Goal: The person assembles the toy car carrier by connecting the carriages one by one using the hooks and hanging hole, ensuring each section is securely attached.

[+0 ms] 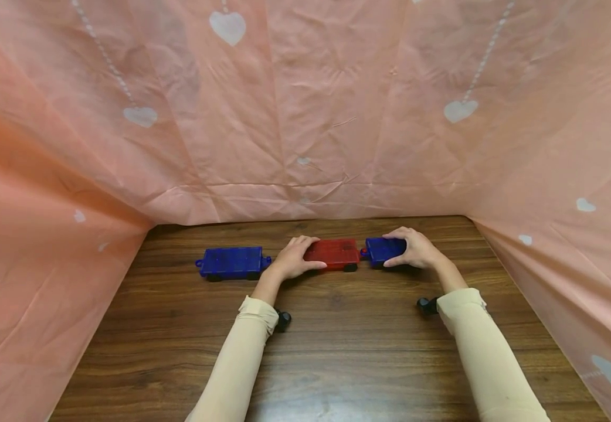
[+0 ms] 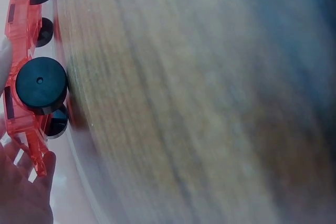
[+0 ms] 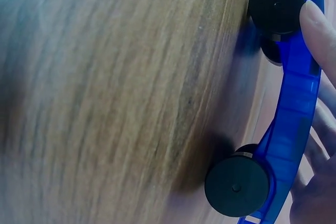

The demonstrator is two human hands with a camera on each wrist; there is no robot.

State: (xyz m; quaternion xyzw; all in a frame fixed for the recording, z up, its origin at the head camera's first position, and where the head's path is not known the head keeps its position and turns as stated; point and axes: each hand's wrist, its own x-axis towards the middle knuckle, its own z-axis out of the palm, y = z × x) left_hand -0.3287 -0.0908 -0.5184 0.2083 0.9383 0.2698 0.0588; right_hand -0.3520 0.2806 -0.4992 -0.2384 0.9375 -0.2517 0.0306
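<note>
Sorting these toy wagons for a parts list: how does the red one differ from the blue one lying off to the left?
The red wagon is red and held by the left hand; the far-left blue wagon is blue and stands untouched. The red wagon sits mid-row, the blue one at the row's end. Both are translucent, black-wheeled, upright on the wooden table.

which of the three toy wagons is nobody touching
The blue wagon at the far left. The left hand grips the red wagon in the middle, and the right hand grips the other blue wagon.
</note>
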